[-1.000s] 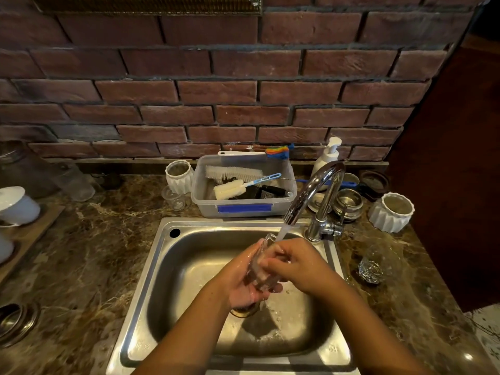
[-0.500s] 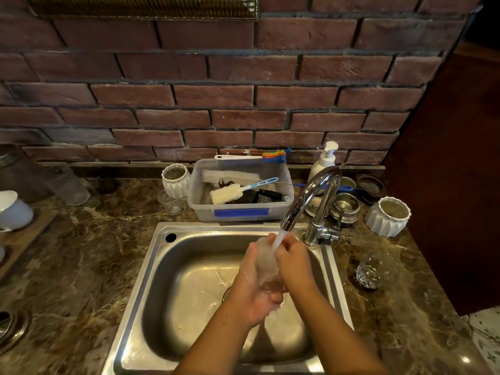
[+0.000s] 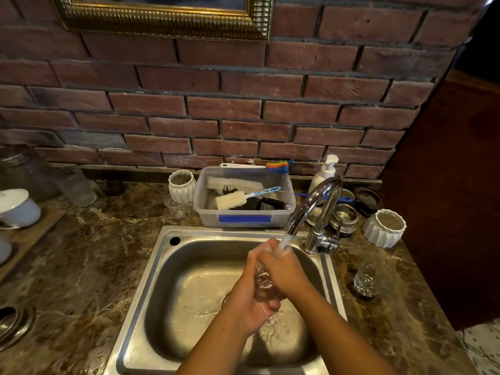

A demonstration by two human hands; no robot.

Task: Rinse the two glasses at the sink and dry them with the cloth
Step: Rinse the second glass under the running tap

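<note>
My left hand (image 3: 253, 301) cups a clear glass (image 3: 262, 277) from below and from the left, fingers curled around its lower part. My right hand (image 3: 281, 269) closes over it from the right, fingers wrapped across the upper part, so only a wet sliver of glass shows between my palms. I hold it over the steel sink (image 3: 162, 280), toward the basin's back right corner, right under the stream of water (image 3: 282, 242) that falls from the curved chrome tap (image 3: 313, 207) and lands where my fingers meet (whether it goes into the glass I cannot tell).

The second glass (image 3: 369, 277) stands upright on the marble counter (image 3: 81, 266) just right of the sink, apart from my hands.

Behind the sink sits a clear plastic tub (image 3: 243, 217) with a strip of blue tape on its front, holding brushes and a sponge wand. A white ribbed pot (image 3: 181, 185) stands at its left; another white ribbed pot (image 3: 384, 228) stands right of the tap. A soap pump bottle (image 3: 323, 173) stands behind the tap against the brick wall (image 3: 243, 109).
</note>
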